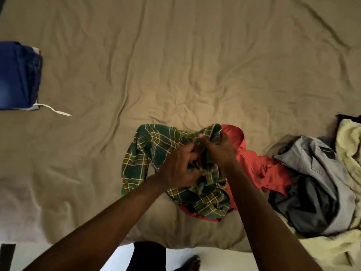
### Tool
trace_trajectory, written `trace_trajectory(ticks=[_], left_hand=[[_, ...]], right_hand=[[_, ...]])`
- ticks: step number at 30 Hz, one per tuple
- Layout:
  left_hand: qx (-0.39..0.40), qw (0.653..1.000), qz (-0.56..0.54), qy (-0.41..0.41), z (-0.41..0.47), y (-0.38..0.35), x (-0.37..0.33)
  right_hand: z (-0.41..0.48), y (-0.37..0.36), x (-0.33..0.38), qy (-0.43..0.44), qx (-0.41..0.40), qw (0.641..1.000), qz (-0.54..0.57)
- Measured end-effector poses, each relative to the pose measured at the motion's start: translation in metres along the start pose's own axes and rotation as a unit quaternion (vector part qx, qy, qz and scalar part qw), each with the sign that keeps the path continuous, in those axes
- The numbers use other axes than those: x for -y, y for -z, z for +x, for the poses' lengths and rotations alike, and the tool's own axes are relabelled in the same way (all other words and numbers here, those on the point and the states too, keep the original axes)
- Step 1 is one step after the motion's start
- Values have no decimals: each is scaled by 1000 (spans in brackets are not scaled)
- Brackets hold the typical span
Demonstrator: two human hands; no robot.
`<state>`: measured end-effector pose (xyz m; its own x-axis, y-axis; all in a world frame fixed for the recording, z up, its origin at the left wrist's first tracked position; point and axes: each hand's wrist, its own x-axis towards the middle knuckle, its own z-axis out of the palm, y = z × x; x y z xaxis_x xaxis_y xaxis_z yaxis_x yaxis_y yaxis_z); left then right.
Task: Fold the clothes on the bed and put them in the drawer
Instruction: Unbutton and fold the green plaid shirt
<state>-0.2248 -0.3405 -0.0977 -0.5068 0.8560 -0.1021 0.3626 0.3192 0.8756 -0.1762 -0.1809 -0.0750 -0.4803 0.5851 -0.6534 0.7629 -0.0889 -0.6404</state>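
Open bed ahead; heaped clothes right, perhaps jeans left.

Both my hands are bunched into the green plaid shirt at the near edge of the bed: my left hand grips a crumpled fold low in the fabric, and my right hand pinches another fold just beside it, a little higher. The shirt lies partly over a red garment, with a grey garment and a pale yellow one heaped to the right. Far off to my left sit folded blue jeans with a white drawstring trailing from beneath them onto the tan sheet.
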Motion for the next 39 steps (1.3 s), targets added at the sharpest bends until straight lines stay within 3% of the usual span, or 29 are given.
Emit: trace_trajectory(ticks=[1, 3, 5, 7, 12, 13, 17, 19, 24, 25, 27, 29, 31, 34, 36, 39], left_hand=[[-6, 999, -26, 22, -14, -8, -2], [-53, 976, -125, 169, -30, -15, -2], [-87, 935, -153, 309, -37, -21, 6], [-94, 918, -108, 369, -40, -21, 7], [-122, 926, 106, 342, -42, -22, -7], [-119, 930, 101, 332, -41, -19, -10], [-70, 941, -90, 318, -46, 2, -44], [-94, 937, -71, 329, -51, 10, -71], [-225, 903, -178, 320, -59, 5, -139], [-238, 910, -150, 304, -63, 5, -151], [-270, 927, 7, 260, -74, 5, -170], [-286, 931, 157, 163, -84, 7, -178], [-264, 932, 212, 124, -88, 15, -184], [-207, 944, 83, 241, -91, 27, -189], [-125, 933, -24, 337, -96, 28, -194], [-106, 909, -206, 347, -107, 22, -203]], right_hand=[[0, 1, -7, 6, 6, 999, -42], [-5, 5, -19, 13, 5, 999, -50], [-21, 9, -26, -31, 32, 997, 67], [-40, 9, -38, -63, 90, 980, 165], [-85, 13, -44, -47, 112, 966, 230], [-91, 18, -41, -36, 106, 967, 230], [-95, 48, -32, -8, -5, 985, 170], [-93, 63, -32, 28, -26, 984, 172], [-132, 81, -13, 178, 116, 967, 142], [-135, 83, -12, 202, 134, 962, 129], [-137, 91, -14, 222, 138, 959, 112], [-134, 98, -14, 221, 138, 958, 118], [-137, 106, -8, 220, 139, 960, 101], [-142, 117, 1, 203, 168, 959, 108], [-143, 117, 5, 189, 169, 959, 124], [-150, 118, 15, 175, 188, 957, 132]])
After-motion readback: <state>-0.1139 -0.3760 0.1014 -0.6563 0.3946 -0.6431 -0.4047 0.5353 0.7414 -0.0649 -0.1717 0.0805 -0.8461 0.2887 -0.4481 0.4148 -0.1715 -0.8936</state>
